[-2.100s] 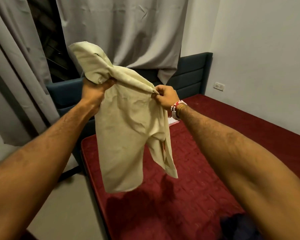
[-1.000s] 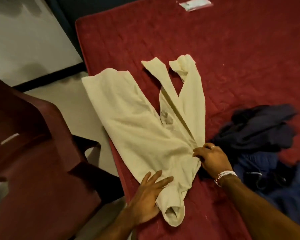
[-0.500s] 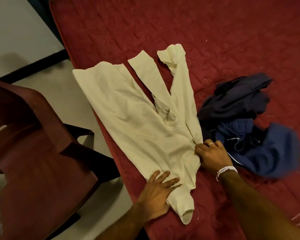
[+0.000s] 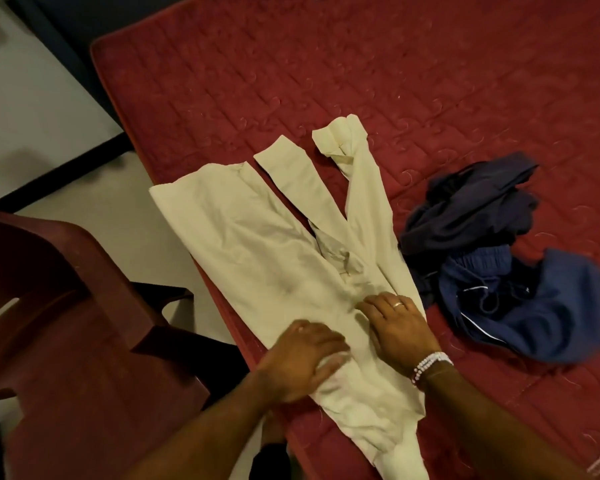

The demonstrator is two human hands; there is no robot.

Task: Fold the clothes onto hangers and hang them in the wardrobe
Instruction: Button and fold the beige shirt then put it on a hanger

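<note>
A red quilted mattress [image 4: 326, 81] fills the right side. A maroon plastic chair [image 4: 66, 323] stands near left on pale floor [image 4: 32, 98]; a dark bed frame [image 4: 66, 32] runs far left.

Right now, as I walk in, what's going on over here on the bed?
A person has a cream garment spread on the red mattress, with the left hand and the right hand both resting flat on its near end. A heap of dark blue clothes lies to its right, and a dark red chair stands beside the bed.
</note>
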